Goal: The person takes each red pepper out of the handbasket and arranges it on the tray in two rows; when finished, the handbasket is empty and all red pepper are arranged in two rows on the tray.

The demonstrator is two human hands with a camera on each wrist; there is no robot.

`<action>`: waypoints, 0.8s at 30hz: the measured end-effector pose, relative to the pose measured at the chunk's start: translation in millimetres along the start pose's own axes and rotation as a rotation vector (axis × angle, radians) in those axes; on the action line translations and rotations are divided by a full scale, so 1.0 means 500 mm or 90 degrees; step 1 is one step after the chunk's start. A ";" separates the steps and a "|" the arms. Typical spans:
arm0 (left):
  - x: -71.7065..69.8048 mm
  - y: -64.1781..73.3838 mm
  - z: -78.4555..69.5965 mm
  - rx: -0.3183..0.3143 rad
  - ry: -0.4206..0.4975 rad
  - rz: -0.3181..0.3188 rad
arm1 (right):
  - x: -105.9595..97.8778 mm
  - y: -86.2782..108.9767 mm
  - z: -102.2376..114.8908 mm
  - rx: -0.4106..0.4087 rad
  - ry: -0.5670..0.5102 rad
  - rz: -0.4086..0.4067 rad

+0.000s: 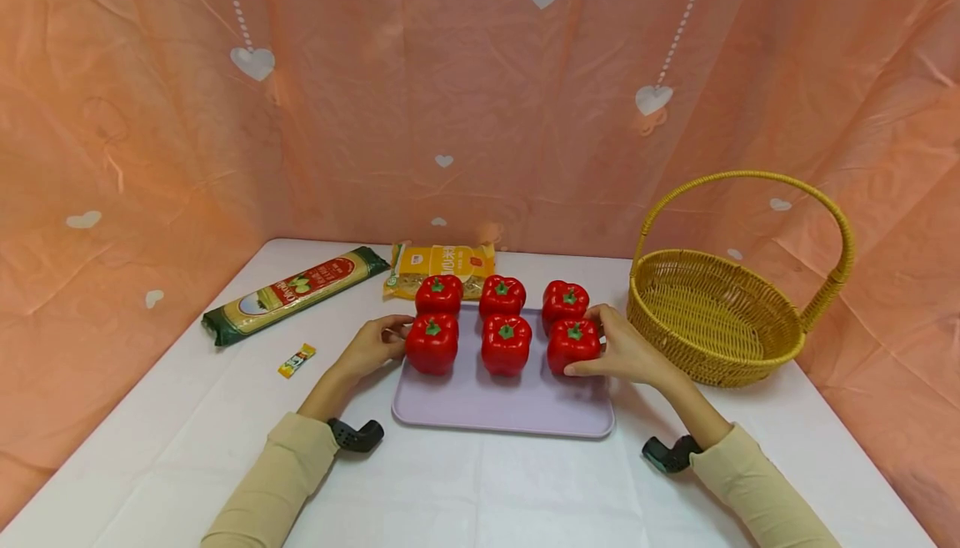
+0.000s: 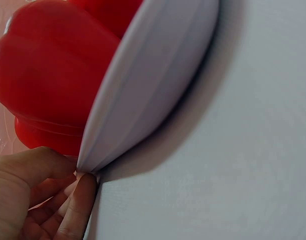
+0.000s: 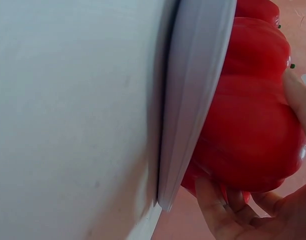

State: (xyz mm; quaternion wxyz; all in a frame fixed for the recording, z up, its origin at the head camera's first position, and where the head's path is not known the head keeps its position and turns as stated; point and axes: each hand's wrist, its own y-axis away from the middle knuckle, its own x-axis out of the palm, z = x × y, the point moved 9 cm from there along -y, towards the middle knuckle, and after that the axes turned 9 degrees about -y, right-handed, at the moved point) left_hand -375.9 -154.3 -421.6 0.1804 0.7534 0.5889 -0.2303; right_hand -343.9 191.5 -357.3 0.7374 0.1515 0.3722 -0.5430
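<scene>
Several red bell peppers stand in two rows on a pale purple tray [image 1: 498,408] in the head view. My right hand [image 1: 628,349] grips the front right bell pepper [image 1: 572,349], thumb at the near side and fingers at the far side. That pepper [image 3: 253,135] fills much of the right wrist view, low over the tray rim; its underside is hidden. At the tray's left edge, my left hand [image 1: 372,345] pinches the rim, beside the front left bell pepper [image 1: 431,346]. The left wrist view shows the thumb [image 2: 48,162] above the rim and fingers below.
A yellow wicker basket [image 1: 712,360] with a tall handle stands right of the tray. Behind the peppers lies a yellow food packet [image 1: 442,260]. A long green-ended pasta packet [image 1: 296,294] and a small sachet [image 1: 297,360] lie to the left on the white table [image 1: 480,490].
</scene>
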 end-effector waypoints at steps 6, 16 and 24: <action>0.003 -0.002 0.004 -0.006 -0.007 -0.002 | 0.002 0.002 -0.001 0.008 0.001 0.009; 0.003 0.000 0.003 -0.012 -0.008 -0.001 | -0.001 0.006 0.000 0.007 -0.009 0.013; 0.000 0.002 0.001 -0.010 0.001 0.014 | -0.048 0.015 0.013 -0.003 -0.082 0.005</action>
